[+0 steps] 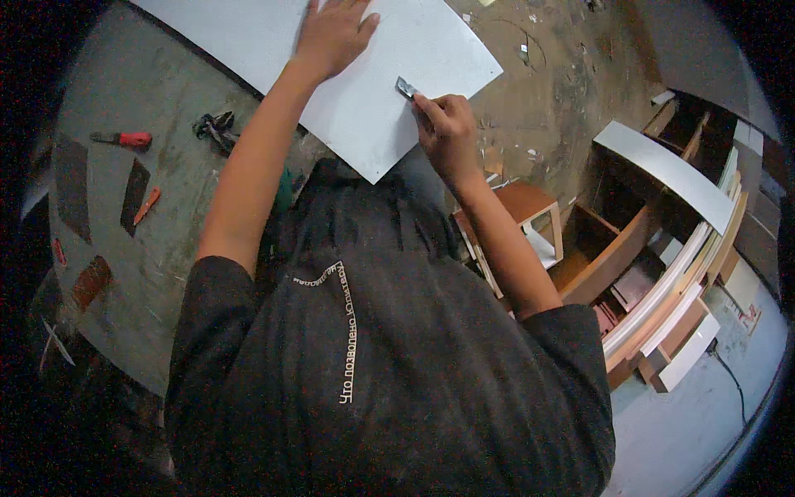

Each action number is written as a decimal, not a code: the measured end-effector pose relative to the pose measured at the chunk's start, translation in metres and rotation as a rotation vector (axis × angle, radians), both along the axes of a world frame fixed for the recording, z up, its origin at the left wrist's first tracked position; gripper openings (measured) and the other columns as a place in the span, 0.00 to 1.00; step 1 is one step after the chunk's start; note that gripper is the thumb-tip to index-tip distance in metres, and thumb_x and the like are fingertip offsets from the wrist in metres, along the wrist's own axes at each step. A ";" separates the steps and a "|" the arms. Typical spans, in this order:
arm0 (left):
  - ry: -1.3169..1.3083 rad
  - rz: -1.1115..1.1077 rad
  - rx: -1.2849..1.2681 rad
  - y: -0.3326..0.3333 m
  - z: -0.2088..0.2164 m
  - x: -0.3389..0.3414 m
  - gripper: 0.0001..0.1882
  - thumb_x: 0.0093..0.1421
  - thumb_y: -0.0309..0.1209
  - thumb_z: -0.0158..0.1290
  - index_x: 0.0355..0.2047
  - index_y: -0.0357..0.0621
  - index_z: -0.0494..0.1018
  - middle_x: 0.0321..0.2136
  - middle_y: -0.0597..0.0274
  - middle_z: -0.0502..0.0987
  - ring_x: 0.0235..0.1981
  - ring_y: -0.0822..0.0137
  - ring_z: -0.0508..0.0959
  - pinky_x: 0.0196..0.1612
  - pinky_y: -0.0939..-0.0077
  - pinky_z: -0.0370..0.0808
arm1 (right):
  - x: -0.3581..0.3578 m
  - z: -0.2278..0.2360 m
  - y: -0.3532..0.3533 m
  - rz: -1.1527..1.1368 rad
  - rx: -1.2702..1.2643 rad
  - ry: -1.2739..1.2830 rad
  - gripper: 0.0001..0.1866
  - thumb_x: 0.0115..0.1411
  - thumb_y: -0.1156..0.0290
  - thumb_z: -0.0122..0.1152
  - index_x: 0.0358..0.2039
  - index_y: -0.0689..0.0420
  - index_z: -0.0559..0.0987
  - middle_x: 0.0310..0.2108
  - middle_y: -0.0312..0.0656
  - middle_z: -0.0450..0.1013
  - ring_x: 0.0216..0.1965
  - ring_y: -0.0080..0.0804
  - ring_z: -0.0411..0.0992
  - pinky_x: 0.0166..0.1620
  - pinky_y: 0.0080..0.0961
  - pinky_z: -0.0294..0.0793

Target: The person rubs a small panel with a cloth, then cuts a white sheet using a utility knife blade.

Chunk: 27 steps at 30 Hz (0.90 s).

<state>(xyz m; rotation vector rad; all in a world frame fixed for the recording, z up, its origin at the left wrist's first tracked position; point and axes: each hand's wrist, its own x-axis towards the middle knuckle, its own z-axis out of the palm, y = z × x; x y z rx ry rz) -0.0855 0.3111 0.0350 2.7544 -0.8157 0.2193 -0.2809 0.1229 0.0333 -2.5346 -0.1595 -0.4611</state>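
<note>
A large white panel [373,108] lies in front of me, one corner pointing toward my body. My left hand [333,37] rests flat on its upper part, fingers stretched out and thumb apart. Pinched in my right hand [447,132] is a small flat metal scraper [406,88], its blade end against or just over the panel's surface. I cannot tell whether the blade touches. Most of the scraper's handle end is hidden by my fingers.
At left lie a red-handled tool [132,139], an orange cutter [147,206], dark flat pieces [135,190] and a crumpled dark cloth [215,128]. At right stand brown wooden boxes [609,248], a curved white board [671,174] and stacked strips [687,286]. Scraps litter the brown floor [530,91].
</note>
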 end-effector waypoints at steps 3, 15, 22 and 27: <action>-0.035 -0.095 -0.055 -0.006 0.003 0.008 0.33 0.71 0.41 0.44 0.72 0.40 0.55 0.72 0.53 0.58 0.74 0.52 0.54 0.74 0.46 0.47 | 0.006 0.001 0.002 -0.018 -0.012 -0.017 0.13 0.54 0.77 0.71 0.42 0.56 0.86 0.30 0.43 0.75 0.34 0.41 0.73 0.36 0.36 0.73; -0.050 0.229 -0.174 -0.016 -0.018 0.020 0.33 0.65 0.39 0.51 0.68 0.39 0.63 0.67 0.51 0.67 0.70 0.51 0.62 0.71 0.44 0.55 | 0.097 -0.008 -0.009 -0.103 0.119 -0.075 0.04 0.55 0.70 0.71 0.31 0.55 0.86 0.30 0.46 0.75 0.35 0.46 0.73 0.37 0.39 0.73; -0.048 0.230 -0.244 -0.020 -0.012 0.019 0.31 0.64 0.36 0.51 0.66 0.37 0.65 0.66 0.47 0.67 0.69 0.52 0.63 0.71 0.45 0.56 | 0.135 -0.020 -0.019 -0.239 0.141 -0.064 0.03 0.52 0.74 0.70 0.29 0.57 0.86 0.28 0.48 0.74 0.33 0.49 0.73 0.35 0.40 0.73; -0.021 0.231 -0.294 -0.013 -0.008 0.019 0.30 0.63 0.36 0.50 0.65 0.38 0.66 0.64 0.48 0.69 0.68 0.51 0.64 0.70 0.46 0.58 | 0.114 -0.019 -0.013 -0.156 0.205 -0.075 0.04 0.52 0.74 0.69 0.29 0.58 0.86 0.25 0.48 0.72 0.31 0.48 0.73 0.35 0.41 0.73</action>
